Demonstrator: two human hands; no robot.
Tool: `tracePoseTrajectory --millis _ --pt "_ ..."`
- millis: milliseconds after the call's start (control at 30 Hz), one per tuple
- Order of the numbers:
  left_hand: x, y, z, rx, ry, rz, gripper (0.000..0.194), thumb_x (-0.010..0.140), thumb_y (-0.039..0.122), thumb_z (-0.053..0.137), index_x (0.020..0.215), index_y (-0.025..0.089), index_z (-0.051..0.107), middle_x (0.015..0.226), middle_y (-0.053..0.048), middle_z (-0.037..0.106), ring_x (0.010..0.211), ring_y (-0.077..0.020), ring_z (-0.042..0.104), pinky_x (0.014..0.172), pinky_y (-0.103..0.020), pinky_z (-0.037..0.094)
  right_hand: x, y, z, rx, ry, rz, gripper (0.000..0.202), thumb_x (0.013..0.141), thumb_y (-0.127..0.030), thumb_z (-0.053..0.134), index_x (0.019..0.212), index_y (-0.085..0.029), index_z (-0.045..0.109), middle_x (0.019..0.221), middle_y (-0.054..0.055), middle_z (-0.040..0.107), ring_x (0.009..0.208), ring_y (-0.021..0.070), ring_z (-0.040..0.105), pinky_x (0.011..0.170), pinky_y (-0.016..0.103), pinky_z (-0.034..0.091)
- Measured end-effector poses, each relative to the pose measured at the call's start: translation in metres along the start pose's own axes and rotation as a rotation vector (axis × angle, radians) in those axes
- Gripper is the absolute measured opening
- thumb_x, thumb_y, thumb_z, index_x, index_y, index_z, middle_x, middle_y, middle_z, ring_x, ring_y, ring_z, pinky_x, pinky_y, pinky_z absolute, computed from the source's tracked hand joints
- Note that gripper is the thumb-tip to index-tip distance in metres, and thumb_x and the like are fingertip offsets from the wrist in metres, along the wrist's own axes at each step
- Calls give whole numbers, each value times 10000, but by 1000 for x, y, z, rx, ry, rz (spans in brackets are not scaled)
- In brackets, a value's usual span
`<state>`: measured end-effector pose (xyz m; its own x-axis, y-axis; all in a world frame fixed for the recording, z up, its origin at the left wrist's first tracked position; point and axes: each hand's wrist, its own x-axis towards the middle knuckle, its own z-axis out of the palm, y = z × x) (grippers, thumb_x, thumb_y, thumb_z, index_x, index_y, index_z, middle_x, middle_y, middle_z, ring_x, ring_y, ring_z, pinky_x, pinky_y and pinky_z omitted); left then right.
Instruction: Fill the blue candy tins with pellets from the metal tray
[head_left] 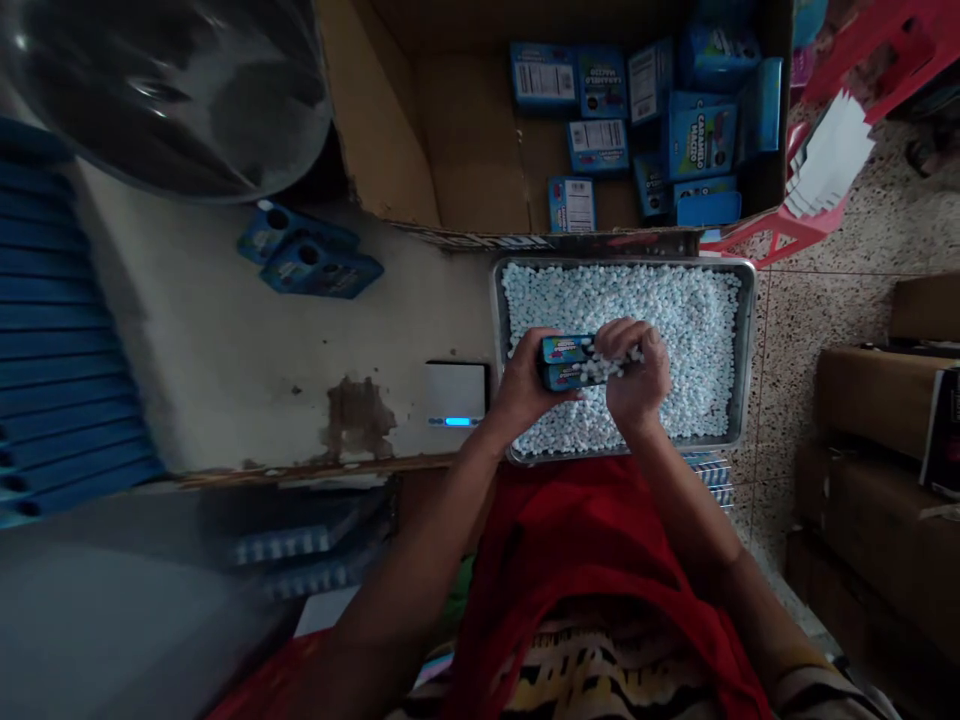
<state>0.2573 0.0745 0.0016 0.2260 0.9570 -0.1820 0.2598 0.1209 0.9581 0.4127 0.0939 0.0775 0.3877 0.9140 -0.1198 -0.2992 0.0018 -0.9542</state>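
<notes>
Head view: two boxes (566, 377) are held side by side in the left hand (523, 384), above the left half of the tray (748, 350) and clear of its left rim. The boxes are gripped at their left ends, fingers on the far side and thumb on the near one, so that their long axes are pointed left to right, away from the left palm and toward the right hand (642, 385). By this layout the right ends are left to the right hand, which is placed just beyond them and is much the nearer to them. Its fingers are curled around some candies (679, 310); how firmly they are squeezed cannot be told. More candies are spread over the boxes' right part, by which the ends are hidden, so how full the boxes are cannot be judged. The tray below is covered with the same candies. Just left of the tray, a scale (455, 388) with a lit display is set on the table (247, 400); at the far side a carton (472, 130) is placed.
</notes>
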Motion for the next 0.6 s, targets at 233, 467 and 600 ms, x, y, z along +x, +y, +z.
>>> tracePoseTrajectory --millis 233,467,600 --pt "-5 0 -13 -19 -197 -20 877 633 513 1081 1337 276 614 1192 -34 749 1064 -283 754 927 -404 639 12 8 -23 -19 49 106 584 1084 -761 434 757 -290 544 714 8 539 696 208 578 777 387 550" --pt "16 -29 -7 -189 -117 198 884 650 661 1052 1318 322 581 1480 -135 673 1500 -392 621 1302 -661 471 -19 16 -117 -557 -19 166 562 1096 -680 439 936 -244 756 1378 127 757 1400 319 657 1190 558 493" --pt "32 -30 4 -80 -87 306 654 819 601 958 1279 287 616 1451 -129 680 1532 -366 591 1335 -657 432 -31 23 -148 -795 25 173 474 1014 -674 642 975 -233 811 1420 140 734 1416 338 642 1216 557 475"
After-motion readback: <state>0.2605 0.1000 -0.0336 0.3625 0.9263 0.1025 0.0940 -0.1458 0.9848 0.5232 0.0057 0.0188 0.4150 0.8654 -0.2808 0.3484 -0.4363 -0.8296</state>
